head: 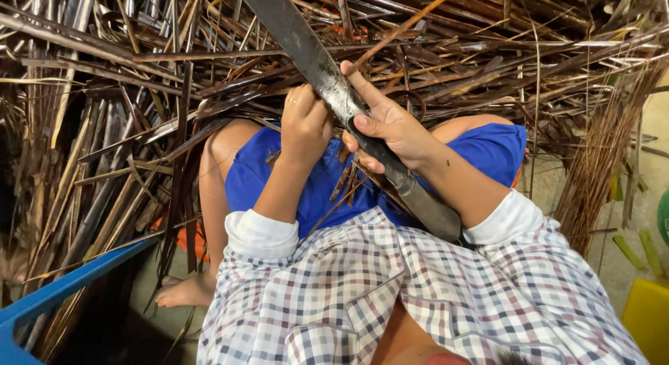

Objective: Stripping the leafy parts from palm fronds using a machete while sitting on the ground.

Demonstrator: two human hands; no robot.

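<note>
A long dark machete (pixel 306 48) runs from the top middle down to its handle near my right forearm. My right hand (pixel 387 125) grips the machete just below the blade. Beside it, my left hand (pixel 305 121) is closed on a thin brown strip of dried leaf stem, pressed against the blade's edge. More brown strips (pixel 348 177) hang down between my hands over my blue shorts (pixel 279 177).
A big heap of dried brown palm stems (pixel 125 107) fills the left and top. A bundle of thin sticks (pixel 599 170) leans at the right. A blue edge (pixel 63 288) lies at lower left, a yellow object (pixel 648 316) at lower right. My bare foot (pixel 185 292) rests on the floor.
</note>
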